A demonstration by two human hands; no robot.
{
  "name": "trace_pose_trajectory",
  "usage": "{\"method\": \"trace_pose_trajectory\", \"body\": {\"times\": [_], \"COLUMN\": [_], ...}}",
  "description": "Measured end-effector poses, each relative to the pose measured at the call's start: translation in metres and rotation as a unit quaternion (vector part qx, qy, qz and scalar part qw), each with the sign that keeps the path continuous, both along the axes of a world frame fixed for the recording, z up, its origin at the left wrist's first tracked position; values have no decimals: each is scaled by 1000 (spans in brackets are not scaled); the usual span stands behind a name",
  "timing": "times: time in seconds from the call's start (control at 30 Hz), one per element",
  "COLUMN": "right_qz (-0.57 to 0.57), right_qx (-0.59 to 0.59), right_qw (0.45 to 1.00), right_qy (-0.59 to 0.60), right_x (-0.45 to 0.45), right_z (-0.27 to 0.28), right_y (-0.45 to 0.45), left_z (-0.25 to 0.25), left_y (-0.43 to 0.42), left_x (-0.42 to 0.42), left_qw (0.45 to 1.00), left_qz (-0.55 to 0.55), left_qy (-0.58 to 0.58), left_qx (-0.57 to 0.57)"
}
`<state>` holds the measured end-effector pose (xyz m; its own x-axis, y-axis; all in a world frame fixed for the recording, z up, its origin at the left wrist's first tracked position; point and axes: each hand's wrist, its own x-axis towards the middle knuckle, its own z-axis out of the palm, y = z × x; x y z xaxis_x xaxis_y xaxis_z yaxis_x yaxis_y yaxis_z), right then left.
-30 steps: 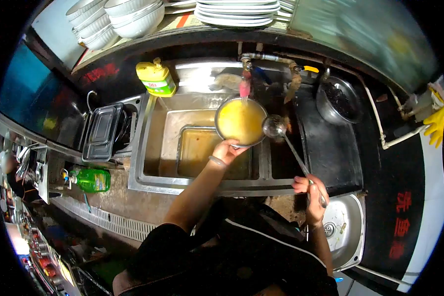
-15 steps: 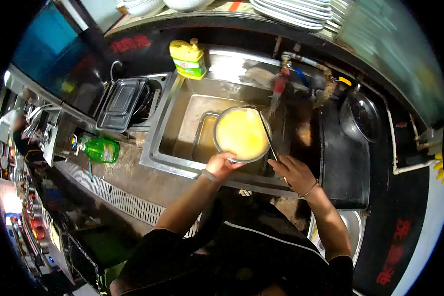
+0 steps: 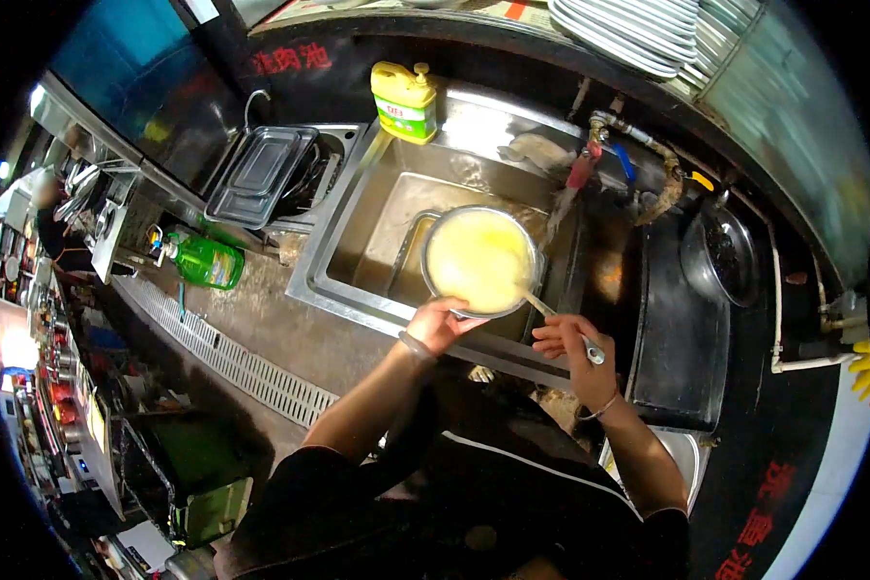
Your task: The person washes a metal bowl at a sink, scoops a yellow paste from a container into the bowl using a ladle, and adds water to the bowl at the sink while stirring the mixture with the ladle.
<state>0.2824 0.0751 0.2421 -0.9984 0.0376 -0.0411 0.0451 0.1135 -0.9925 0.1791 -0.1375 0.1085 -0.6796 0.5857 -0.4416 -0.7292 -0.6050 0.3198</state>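
My left hand (image 3: 441,326) grips the near rim of a round metal bowl (image 3: 535,259) filled with yellow liquid (image 3: 474,256). The bowl is held over the sink (image 3: 387,201). Fingers closed, my right hand (image 3: 578,354) holds the handle of a metal ladle (image 3: 541,307). The ladle's head is hidden in the liquid, near the bowl's right side. Water runs from the red-ended tap (image 3: 583,167), just right of the bowl.
A yellow jug (image 3: 404,103) stands behind the sink. To the left are plastic trays (image 3: 261,179) and a green bottle (image 3: 206,262). A metal pan (image 3: 721,253) sits at the right. A person (image 3: 56,227) is at far left.
The ladle has moved from right of the bowl into the yellow liquid, with my right hand drawn closer to the bowl. The view has shifted, and the tap's stream now falls outside the bowl.
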Motion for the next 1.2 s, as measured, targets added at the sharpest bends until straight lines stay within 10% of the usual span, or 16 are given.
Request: {"method": "trace_pose_trajectory", "body": {"times": [0.37, 0.53, 0.67, 0.87, 1.2], "right_qz": [-58, 64, 178, 184, 82], "right_qx": [-145, 116, 452, 607, 160], "right_qw": [985, 985, 825, 716, 976], "right_qy": [-71, 107, 289, 292, 125], "right_x": [-8, -1, -3, -12, 3], "right_z": [11, 8, 3, -17, -5], "right_y": [-4, 10, 28, 40, 19], "left_z": [-4, -1, -2, 17, 31], "left_y": [8, 13, 12, 10, 4], "left_x": [-3, -5, -7, -7, -7], "left_qw": [999, 998, 998, 998, 999], "left_qz": [-18, -29, -35, -44, -44], "left_qy": [27, 19, 15, 30, 24], "left_qx": [21, 46, 51, 28, -1]}}
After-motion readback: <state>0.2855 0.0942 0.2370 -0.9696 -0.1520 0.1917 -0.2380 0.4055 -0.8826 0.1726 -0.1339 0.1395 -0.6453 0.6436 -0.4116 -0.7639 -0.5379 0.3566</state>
